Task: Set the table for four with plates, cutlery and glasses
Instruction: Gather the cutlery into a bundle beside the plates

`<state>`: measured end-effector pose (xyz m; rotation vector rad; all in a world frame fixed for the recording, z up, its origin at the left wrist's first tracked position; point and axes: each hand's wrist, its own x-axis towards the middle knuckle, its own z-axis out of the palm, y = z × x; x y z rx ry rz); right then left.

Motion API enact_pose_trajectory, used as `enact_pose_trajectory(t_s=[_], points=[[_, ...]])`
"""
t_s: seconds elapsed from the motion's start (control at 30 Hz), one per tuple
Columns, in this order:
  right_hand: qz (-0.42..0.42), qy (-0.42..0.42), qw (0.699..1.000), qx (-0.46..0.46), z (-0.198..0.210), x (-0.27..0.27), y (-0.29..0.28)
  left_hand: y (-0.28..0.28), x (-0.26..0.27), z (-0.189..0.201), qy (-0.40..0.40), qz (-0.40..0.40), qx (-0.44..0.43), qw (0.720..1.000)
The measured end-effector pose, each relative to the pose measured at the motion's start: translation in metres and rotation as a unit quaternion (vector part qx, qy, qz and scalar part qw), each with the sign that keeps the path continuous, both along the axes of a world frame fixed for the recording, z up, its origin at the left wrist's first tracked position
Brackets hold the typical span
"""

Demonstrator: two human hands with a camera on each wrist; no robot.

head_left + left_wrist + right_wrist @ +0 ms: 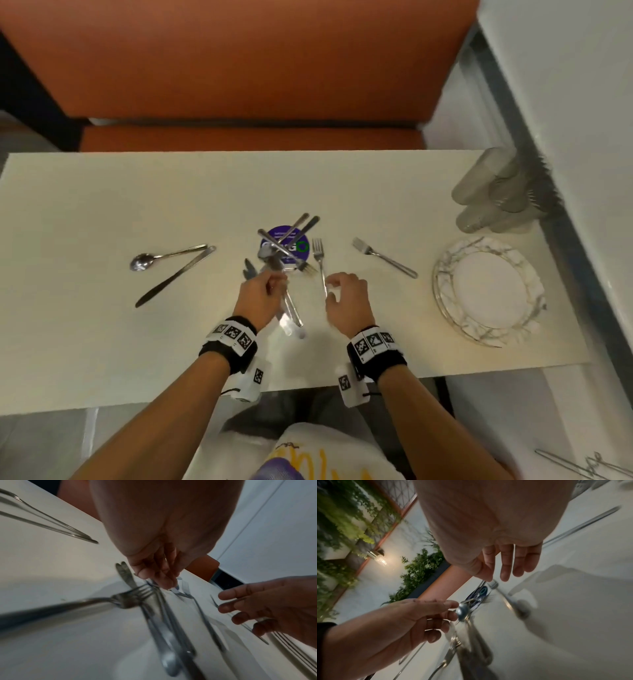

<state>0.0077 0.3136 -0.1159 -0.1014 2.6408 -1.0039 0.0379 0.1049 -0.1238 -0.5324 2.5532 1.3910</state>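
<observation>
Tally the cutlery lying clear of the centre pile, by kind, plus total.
Forks: 2 (middle fork, right fork)
Spoons: 1 (spoon)
Knives: 1 (knife)
Total: 4
The pile at the left hand is too tangled to count.

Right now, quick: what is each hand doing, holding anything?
Left hand: fingers curled round a bunch of cutlery, holding it over the table.
Right hand: open, fingers loosely bent over a fork, not gripping it.
</observation>
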Motion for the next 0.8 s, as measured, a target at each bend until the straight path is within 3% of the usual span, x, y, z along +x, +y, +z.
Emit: enact_pose_trajectory(t_s=[0.2,0.3,0.4,0.53,0.8], points=[[0.063,-0.015,0.997,-0.037,-0.001,0.006,-0.072,-0.058,0.013,-0.015,0.009,0.049,-0.058,0.997],[0.118,-0.016,0.993,0.02,-0.009,0.013,-0.088,-0.069,0.01,-0.021,-0.065,0.068,-0.075,0.993],[0.164,-0.014,0.982,0.093,-0.014,0.019,-0.092,-0.071,0.004,-0.023,-0.121,0.035,-0.144,0.981],[0.141,-0.034,0.985,0.095,-0.021,0.024,-0.079,-0.067,-0.006,-0.022,-0.142,0.012,-0.193,0.971],[0.054,-0.02,0.994,0.089,-0.025,0.015,-0.06,-0.069,-0.011,-0.021,-0.127,0.059,-0.124,0.982]])
